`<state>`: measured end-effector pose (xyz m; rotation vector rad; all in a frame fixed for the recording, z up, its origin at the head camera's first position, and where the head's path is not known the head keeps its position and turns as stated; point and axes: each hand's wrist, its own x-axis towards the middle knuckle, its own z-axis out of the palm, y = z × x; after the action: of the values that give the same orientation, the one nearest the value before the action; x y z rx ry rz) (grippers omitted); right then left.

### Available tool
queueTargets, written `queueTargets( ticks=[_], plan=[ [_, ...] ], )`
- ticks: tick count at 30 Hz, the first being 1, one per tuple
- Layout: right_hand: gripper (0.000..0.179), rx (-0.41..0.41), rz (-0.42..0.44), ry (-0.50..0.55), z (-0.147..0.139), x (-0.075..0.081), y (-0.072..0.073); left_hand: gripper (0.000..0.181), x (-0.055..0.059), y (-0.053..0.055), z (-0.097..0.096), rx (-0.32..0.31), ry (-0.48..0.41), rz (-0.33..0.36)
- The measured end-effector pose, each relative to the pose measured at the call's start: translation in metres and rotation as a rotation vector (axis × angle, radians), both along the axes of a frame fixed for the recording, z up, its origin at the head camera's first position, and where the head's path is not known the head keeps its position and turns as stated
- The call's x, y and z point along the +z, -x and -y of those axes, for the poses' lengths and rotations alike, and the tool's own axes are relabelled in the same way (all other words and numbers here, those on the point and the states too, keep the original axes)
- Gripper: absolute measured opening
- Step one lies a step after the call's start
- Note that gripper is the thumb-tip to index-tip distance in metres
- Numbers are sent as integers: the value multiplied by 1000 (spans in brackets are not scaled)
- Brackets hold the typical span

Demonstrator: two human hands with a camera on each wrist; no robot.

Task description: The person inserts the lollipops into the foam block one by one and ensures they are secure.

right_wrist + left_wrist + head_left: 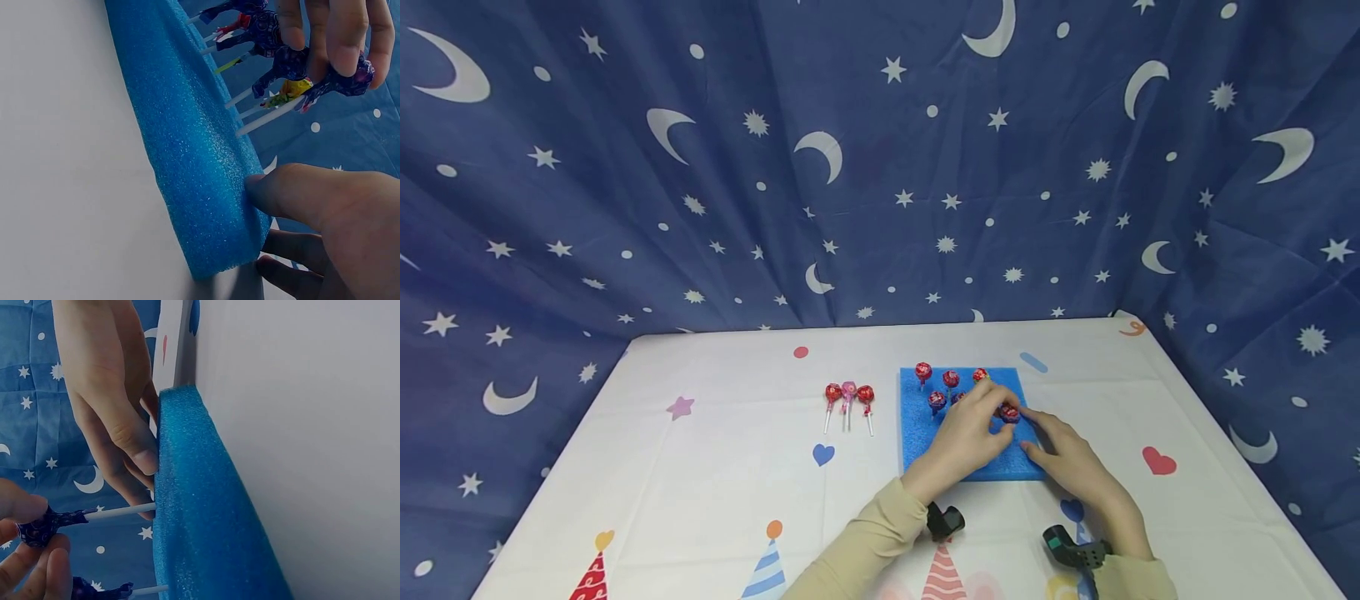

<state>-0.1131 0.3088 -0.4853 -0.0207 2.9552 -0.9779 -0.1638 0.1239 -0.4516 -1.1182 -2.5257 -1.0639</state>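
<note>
While the left grip (966,433) pinches a dark-wrapped lollipop (1010,414) by its head, with fingertips closed round it, the stick (122,511) runs down from this grip to the blue foam block (919,442); how deep it enters, I cannot tell. The right grip (1069,457), beside it on the right, is loosely spread and clutches nothing: thumb upon the block, fingers along its edge. To do this well, in my judgement, one should press the stick straight and slowly, while the right grip steadies the block. Some loose lollipops (848,388) lie on the surface (700,483), well left of the left grip.
</note>
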Motion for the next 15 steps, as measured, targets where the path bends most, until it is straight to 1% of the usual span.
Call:
queueTargets(
  ticks=[3, 9, 15],
  plan=[
    [58, 2, -3, 0, 0, 0, 0, 26, -2, 1, -1, -1, 5, 7],
    [58, 0, -9, 3, -1, -1, -1, 26, -2, 1, -3, -3, 14, -18],
    [58, -9, 5, -6, -1, -2, 0, 26, -3, 1, -5, -3, 34, -30]
  ],
)
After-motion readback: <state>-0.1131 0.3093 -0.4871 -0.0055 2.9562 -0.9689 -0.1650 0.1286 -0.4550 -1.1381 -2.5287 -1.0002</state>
